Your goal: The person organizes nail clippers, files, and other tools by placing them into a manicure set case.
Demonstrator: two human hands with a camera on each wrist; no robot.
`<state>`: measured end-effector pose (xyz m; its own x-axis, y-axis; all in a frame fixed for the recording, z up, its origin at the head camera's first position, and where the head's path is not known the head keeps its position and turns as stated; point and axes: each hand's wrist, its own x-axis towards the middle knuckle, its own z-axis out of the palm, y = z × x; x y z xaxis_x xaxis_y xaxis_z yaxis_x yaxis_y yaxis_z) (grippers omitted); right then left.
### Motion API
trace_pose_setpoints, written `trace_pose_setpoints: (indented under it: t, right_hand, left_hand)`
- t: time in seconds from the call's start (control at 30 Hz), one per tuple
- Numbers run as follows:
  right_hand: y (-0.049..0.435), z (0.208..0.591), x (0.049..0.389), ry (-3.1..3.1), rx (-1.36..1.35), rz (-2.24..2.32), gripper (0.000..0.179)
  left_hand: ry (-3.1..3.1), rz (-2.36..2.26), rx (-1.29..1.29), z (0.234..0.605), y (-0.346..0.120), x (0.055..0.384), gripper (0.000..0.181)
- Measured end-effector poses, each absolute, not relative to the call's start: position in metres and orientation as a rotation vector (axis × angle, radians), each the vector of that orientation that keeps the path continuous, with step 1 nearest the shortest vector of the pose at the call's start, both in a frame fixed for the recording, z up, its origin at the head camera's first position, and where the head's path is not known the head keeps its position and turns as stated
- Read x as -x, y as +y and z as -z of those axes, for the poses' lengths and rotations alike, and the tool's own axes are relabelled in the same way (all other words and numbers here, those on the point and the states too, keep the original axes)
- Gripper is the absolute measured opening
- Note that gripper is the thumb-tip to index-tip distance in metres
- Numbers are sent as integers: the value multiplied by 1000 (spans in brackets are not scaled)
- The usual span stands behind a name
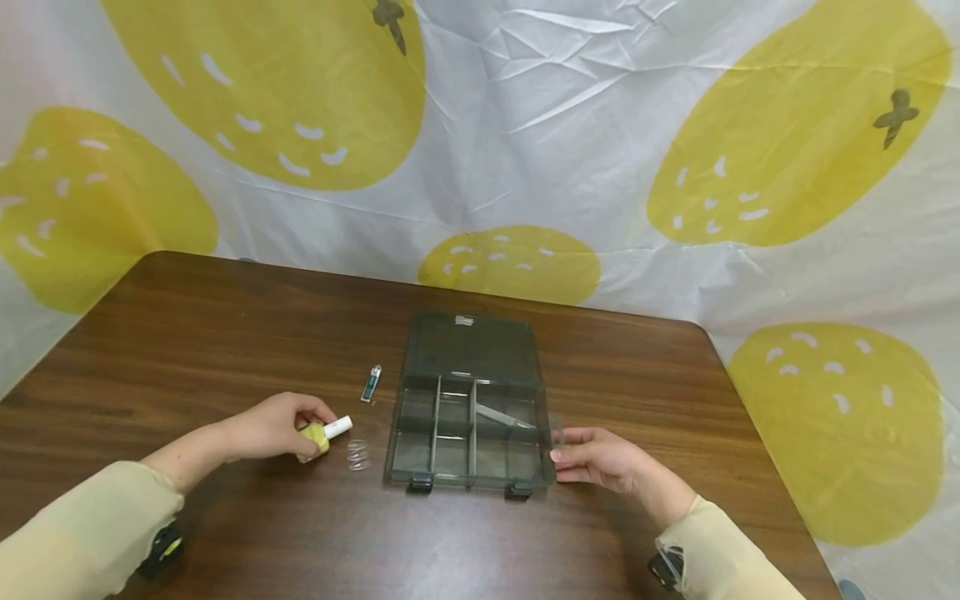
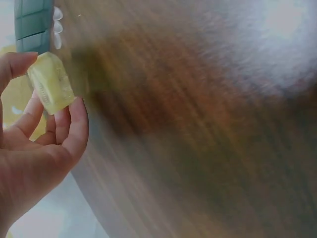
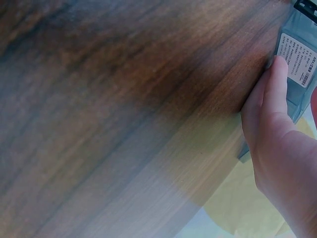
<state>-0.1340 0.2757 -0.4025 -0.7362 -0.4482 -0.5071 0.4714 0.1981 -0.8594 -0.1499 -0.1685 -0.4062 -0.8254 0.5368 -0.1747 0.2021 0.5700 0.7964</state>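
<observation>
My left hand (image 1: 262, 425) pinches a small yellow bottle with a white cap, like nail polish (image 1: 315, 439), between thumb and fingers, left of the box. The bottle's yellow body (image 2: 52, 84) shows in the left wrist view, tilted in the fingertips. On the right, my right hand (image 1: 600, 458) touches the side wall of a dark see-through compartment box (image 1: 452, 482), its fingers fairly straight. In the right wrist view a finger lies against the white printed label (image 3: 297, 59). The box's lid (image 1: 472, 350) is folded back. A pale slim tool (image 1: 504, 417) lies inside, slanted across the right compartments.
Several clear curved plastic pieces (image 1: 358, 455) lie on the brown wooden table (image 1: 300, 533), between bottle and box. Behind them lies a small nail clipper-like item with a teal face (image 1: 371, 383). A white curtain with yellow fruit prints (image 1: 510, 262) hangs behind the table.
</observation>
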Motion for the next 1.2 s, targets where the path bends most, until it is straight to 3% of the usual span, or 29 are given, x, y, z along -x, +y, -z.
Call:
trace_pose_setpoints:
  t: [0.33, 0.9, 1.2]
  right_hand:
    - [275, 402, 134, 1758, -12, 1625, 61]
    - [275, 403, 134, 1768, -19, 1621, 61]
    - [275, 402, 135, 1778, -16, 1606, 63]
  left_hand:
    - [2453, -1155, -553, 386, -153, 158, 37]
    - [2380, -1285, -667, 367, -100, 174, 47]
    - [2367, -1318, -754, 364, -67, 177, 43]
